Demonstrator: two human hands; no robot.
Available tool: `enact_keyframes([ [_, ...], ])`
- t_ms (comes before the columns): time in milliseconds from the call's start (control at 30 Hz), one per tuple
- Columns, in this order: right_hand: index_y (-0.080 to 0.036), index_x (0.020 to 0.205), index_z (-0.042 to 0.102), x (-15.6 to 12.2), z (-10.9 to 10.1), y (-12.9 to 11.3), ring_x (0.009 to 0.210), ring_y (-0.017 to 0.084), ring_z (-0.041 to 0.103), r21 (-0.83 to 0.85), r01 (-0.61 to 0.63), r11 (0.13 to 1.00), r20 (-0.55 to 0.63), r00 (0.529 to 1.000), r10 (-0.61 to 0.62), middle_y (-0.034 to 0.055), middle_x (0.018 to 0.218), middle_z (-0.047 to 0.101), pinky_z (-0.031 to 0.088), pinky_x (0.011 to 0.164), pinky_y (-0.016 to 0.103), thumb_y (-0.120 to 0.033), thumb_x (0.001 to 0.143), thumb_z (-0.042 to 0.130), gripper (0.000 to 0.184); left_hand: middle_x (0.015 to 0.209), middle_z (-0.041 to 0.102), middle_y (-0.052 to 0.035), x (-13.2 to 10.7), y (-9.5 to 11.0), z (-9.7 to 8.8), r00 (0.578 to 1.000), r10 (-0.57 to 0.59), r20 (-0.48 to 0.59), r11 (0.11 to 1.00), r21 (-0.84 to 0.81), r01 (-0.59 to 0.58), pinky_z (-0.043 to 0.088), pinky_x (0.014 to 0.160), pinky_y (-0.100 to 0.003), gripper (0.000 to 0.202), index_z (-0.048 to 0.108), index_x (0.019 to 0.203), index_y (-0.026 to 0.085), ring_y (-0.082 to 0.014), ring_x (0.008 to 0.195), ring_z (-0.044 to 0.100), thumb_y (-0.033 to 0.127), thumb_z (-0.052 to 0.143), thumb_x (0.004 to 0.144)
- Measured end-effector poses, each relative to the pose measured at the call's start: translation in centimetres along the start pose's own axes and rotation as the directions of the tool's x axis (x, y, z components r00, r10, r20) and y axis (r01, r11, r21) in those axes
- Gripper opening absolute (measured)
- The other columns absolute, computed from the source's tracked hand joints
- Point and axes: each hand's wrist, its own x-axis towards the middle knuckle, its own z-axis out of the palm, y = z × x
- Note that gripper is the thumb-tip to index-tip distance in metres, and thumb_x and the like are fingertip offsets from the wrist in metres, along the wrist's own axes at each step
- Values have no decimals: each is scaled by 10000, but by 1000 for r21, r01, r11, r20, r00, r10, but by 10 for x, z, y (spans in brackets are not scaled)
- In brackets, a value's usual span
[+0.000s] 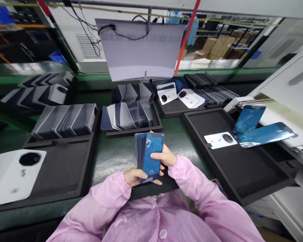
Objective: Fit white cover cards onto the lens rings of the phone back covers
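Note:
I hold an upright stack of phone back covers [148, 155] with blue film in front of my chest. My left hand [136, 176] grips the stack from below, fingers wrapped round its bottom edge. My right hand [165, 156] is closed on the front cover's right side, thumb across the blue film. Both sleeves are pink.
Black foam trays lie around: one at the left [65, 168] beside a white cover [13, 174], one ahead [131, 131] with rows of covers, one at the right [242, 168] with a white cover [221, 139]. Two blue-filmed covers [262, 132] rest at the right.

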Motion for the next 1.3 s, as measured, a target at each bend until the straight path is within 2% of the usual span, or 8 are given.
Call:
enact_keyframes([
  [300,-278,1357,353,6,-17,8,686,127,636,-143,103,984,-58,992,-112,55,1034,624,572,596,282,-358,692,772,790,942,644,-94,-2,10,11,938,99,-332,897,438,61,477,774,-419,411,601,1040,147,-228,735,642,264,603,646],
  [367,-298,1403,276,10,-10,15,962,181,638,-219,284,933,-129,940,-317,89,1209,555,550,852,369,-391,664,792,906,1003,605,-93,1,20,10,786,420,-454,679,732,60,439,875,-444,440,567,1084,167,-260,893,608,209,612,648],
  [467,-287,1467,91,13,12,30,1228,258,521,-270,388,881,-58,907,-418,145,1399,417,441,1028,451,-449,554,846,1196,1162,509,-147,8,26,11,543,776,-321,231,946,229,355,982,-516,734,410,1310,144,-345,1129,475,140,641,614],
  [600,-219,1361,381,13,28,35,1204,275,548,-354,280,892,-306,867,-394,149,1301,548,427,1048,471,-445,667,768,827,1290,394,-254,12,18,19,585,775,-239,40,942,333,307,1004,-596,968,176,1450,63,-427,1241,363,228,704,655],
  [733,-187,1052,619,8,7,17,1046,271,636,-281,225,933,-296,904,-308,102,1094,679,482,981,470,-367,674,768,444,1310,435,-204,6,24,19,760,541,-360,367,914,172,373,999,-543,1145,157,1473,161,-388,1236,439,369,820,564],
  [900,-159,1093,599,5,-6,10,946,261,663,-53,-5,999,-24,1000,3,86,1037,690,518,894,470,-314,602,811,557,1268,564,-118,6,35,7,745,395,-537,891,421,-169,458,947,-442,799,368,1346,232,-302,1154,559,497,730,685],
  [1133,-176,1361,346,6,3,21,1259,298,476,-525,100,845,-18,991,-129,150,1347,492,386,1053,492,-328,695,756,797,1098,681,-54,18,11,9,612,255,-749,958,112,-263,496,916,-424,567,500,1173,228,-266,1017,657,289,765,675],
  [1300,-127,1500,-7,-1,7,15,1354,379,324,-771,19,636,-92,986,-141,228,1459,337,267,1101,596,-490,759,683,1076,1158,674,-66,16,15,12,628,274,-728,950,105,-292,505,922,-437,563,474,1258,234,-277,1036,662,302,703,749],
])
